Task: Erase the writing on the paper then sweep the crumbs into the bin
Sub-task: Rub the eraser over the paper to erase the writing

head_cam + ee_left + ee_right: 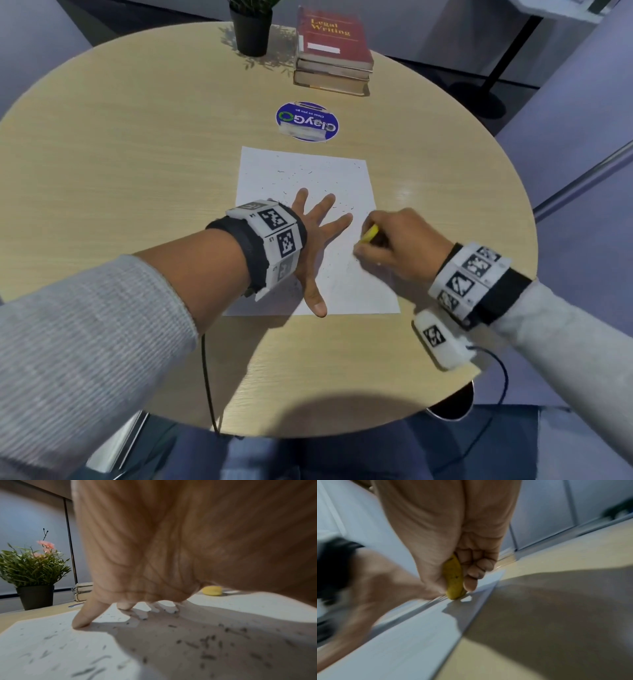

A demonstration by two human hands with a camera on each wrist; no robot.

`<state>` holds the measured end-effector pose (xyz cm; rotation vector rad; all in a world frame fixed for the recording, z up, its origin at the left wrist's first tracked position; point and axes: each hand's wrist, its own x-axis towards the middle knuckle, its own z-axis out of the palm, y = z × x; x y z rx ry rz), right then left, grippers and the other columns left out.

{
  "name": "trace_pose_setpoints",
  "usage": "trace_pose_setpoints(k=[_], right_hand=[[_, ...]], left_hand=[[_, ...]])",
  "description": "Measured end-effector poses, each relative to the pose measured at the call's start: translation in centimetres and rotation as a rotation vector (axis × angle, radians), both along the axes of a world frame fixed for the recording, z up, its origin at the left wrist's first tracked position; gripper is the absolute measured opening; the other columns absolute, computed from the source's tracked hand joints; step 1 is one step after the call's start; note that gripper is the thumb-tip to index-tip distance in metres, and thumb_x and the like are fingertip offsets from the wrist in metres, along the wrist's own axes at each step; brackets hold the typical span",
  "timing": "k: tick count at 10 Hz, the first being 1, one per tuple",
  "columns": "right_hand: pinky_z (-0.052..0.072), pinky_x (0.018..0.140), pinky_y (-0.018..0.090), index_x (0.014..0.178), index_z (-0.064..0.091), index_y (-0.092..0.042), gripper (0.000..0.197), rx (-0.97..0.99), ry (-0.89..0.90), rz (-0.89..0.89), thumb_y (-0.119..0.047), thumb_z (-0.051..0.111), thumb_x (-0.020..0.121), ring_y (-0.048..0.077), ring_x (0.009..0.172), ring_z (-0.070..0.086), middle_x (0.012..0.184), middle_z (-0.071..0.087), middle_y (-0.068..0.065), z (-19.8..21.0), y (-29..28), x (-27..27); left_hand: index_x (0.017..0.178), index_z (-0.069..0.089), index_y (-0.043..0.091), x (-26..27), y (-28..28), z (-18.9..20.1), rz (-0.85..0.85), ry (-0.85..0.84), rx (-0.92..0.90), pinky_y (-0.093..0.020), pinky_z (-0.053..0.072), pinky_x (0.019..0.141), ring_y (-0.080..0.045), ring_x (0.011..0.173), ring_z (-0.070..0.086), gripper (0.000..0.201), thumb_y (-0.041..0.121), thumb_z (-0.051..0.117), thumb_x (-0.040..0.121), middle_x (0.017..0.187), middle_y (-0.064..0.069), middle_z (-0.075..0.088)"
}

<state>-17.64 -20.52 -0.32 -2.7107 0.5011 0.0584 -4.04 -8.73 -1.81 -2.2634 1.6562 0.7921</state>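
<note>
A white sheet of paper [308, 171] lies on the round wooden table [137, 154], dotted with dark eraser crumbs [301, 178]. My left hand [315, 240] lies flat on the sheet with fingers spread, pressing it down; from the left wrist view its fingertips [80, 622] touch the paper [51, 649] among crumbs [205, 642]. My right hand [394, 243] grips a yellow eraser [370, 234] at the sheet's right edge, its lower end on the paper. The right wrist view shows the eraser [453, 578] pinched between thumb and curled fingers [471, 584]. No writing is legible.
A stack of books [334, 54] and a potted plant [251, 31] stand at the table's far side. A round blue sticker [307, 121] sits beyond the paper. A dark round bin rim [455, 407] shows under the table's near right edge.
</note>
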Motion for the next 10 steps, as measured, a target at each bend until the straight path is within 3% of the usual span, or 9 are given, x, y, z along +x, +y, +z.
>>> trace_pose_setpoints(k=[1,2,3,4,5,7,8,9,10], right_hand=[[0.052,0.061,0.035,0.086,0.058,-0.013,0.024,0.024,0.02,0.104,-0.036,0.061,0.082,0.02,0.062,0.059,0.068,0.063,0.003,-0.8,2.9,-0.8],[0.051,0.058,0.033,0.086,0.06,-0.012,0.022,0.084,0.019,0.157,-0.033,0.063,0.082,0.021,0.061,0.06,0.067,0.065,0.003,-0.8,3.7,-0.9],[0.051,0.064,0.033,0.087,0.064,-0.01,0.022,0.02,-0.065,0.02,-0.031,0.067,0.082,0.023,0.065,0.061,0.069,0.066,0.005,-0.1,1.2,-0.3],[0.051,0.06,0.03,0.087,0.065,-0.013,0.019,0.094,0.003,0.19,-0.03,0.066,0.081,0.017,0.059,0.059,0.065,0.065,0.0,-0.5,4.7,-1.4],[0.053,0.065,0.035,0.085,0.067,-0.013,0.021,0.103,-0.043,0.059,-0.033,0.065,0.08,0.019,0.064,0.063,0.07,0.068,0.001,0.1,2.8,-0.6],[0.05,0.061,0.03,0.086,0.069,-0.01,0.019,0.08,-0.024,0.201,-0.028,0.065,0.081,0.016,0.058,0.058,0.065,0.066,0.001,0.0,4.4,-1.3],[0.051,0.066,0.037,0.086,0.068,-0.009,0.02,-0.013,-0.042,0.086,-0.028,0.065,0.082,0.019,0.06,0.058,0.066,0.066,0.003,0.4,2.0,-0.4],[0.051,0.063,0.032,0.089,0.067,-0.01,0.02,0.001,0.017,0.223,-0.029,0.065,0.081,0.017,0.06,0.058,0.066,0.066,0.001,0.0,3.7,-1.1],[0.047,0.061,0.027,0.09,0.067,-0.01,0.02,0.028,0.015,0.208,-0.029,0.065,0.083,0.015,0.059,0.058,0.066,0.066,0.001,0.0,3.2,-1.2]], left_hand=[[0.149,-0.023,0.044,0.0,-0.1,-0.3,0.009,-0.002,0.019,-0.079,-0.004,0.102,-0.042,0.142,-0.033,0.178,0.092,0.057,-0.003,0.158,0.002,-0.034],[0.151,-0.022,0.041,0.2,0.0,-0.6,0.013,-0.044,-0.014,-0.073,-0.001,0.108,-0.041,0.144,-0.029,0.164,0.074,0.082,0.028,0.158,-0.002,-0.034],[0.153,-0.02,0.035,0.2,0.2,-0.5,0.006,-0.026,-0.03,-0.064,-0.002,0.114,-0.038,0.146,-0.025,0.149,0.055,0.089,0.054,0.159,-0.009,-0.032],[0.15,-0.023,0.041,0.1,0.0,-0.6,-0.01,-0.074,0.018,-0.076,0.001,0.106,-0.043,0.143,-0.029,0.163,0.077,0.079,0.029,0.158,0.0,-0.034],[0.151,-0.021,0.041,0.2,-0.1,-0.8,-0.01,-0.074,-0.012,-0.075,-0.001,0.106,-0.043,0.144,-0.027,0.161,0.079,0.078,0.029,0.16,-0.003,-0.031],[0.15,-0.023,0.043,0.4,-0.3,-0.5,-0.019,-0.072,0.033,-0.077,0.001,0.105,-0.044,0.143,-0.028,0.167,0.085,0.062,0.013,0.159,0.0,-0.033],[0.15,-0.023,0.042,0.5,-0.3,-0.5,-0.016,-0.059,0.025,-0.073,0.002,0.109,-0.042,0.145,-0.026,0.165,0.081,0.074,0.023,0.159,-0.002,-0.033],[0.151,-0.021,0.043,0.3,-0.2,-0.8,-0.018,-0.077,0.0,-0.076,-0.001,0.105,-0.044,0.144,-0.027,0.163,0.085,0.069,0.022,0.159,-0.001,-0.032],[0.152,-0.02,0.041,0.3,0.0,-0.8,-0.004,-0.051,-0.023,-0.071,-0.002,0.11,-0.041,0.145,-0.026,0.164,0.079,0.075,0.023,0.16,-0.003,-0.031]])
